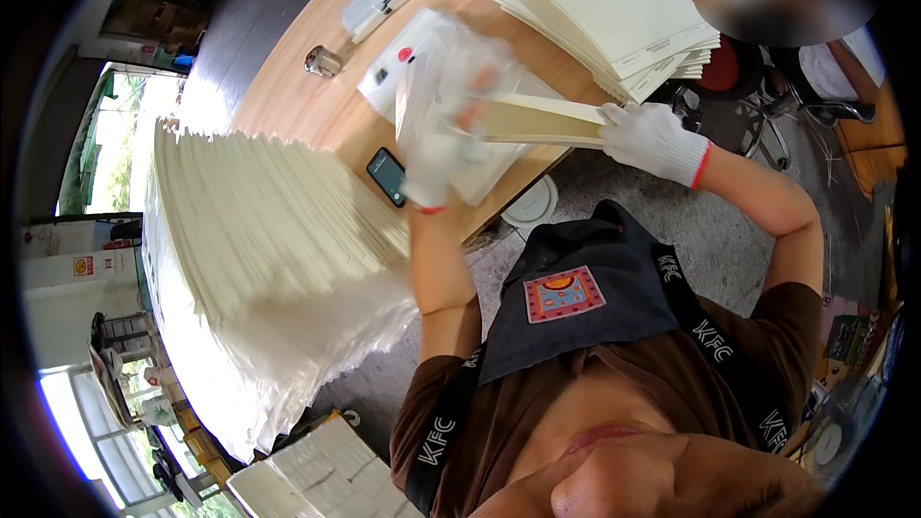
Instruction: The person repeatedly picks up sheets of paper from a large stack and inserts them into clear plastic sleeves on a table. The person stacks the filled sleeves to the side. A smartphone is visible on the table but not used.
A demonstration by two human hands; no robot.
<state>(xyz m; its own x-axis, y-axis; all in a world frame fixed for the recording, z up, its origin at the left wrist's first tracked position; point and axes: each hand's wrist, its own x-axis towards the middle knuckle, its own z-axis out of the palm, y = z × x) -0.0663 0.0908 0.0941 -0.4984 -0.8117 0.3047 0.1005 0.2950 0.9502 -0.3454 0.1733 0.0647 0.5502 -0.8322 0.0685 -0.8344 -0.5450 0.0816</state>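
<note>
Both hands wear white knit cotton gloves; the right glove has a red cuff edge. Right hand (pixel 655 137) is closed on the end of a thin stack of cream cardboard sheets (pixel 542 121), fingers wrapped over the top edge, the flat stiff stack held roughly level above the table (pixel 288 101); its far end runs into a clear plastic bag (pixel 451 67). Left hand (pixel 429 173) is raised beside the bag mouth, blurred by motion; it appears to grip the crinkled, glossy film, but how the fingers stand cannot be told for certain.

Under the bag lies a flat white sheet or packet (pixel 389 77) with a small red sticker; a black smartphone (pixel 389 176) lies at the table edge just beside the left wrist; a small shiny metal object (pixel 323 61) sits further out on the wood-grain tabletop; the tabletop is pale brown, smooth, curved by the lens.

To the right at the far side, a tall fanned stack of large cream boards (pixel 614 10), square-cornered, matte. To the left, a long leaning row of the same cream sheets (pixel 259 221), edges ribbed like a fan, resting on bunched clear plastic wrap (pixel 317 345). A dark apron (pixel 585 297) with a small colourful square patch covers the person's brown shirt. Floor below is grey, speckled concrete (pixel 710 240).
</note>
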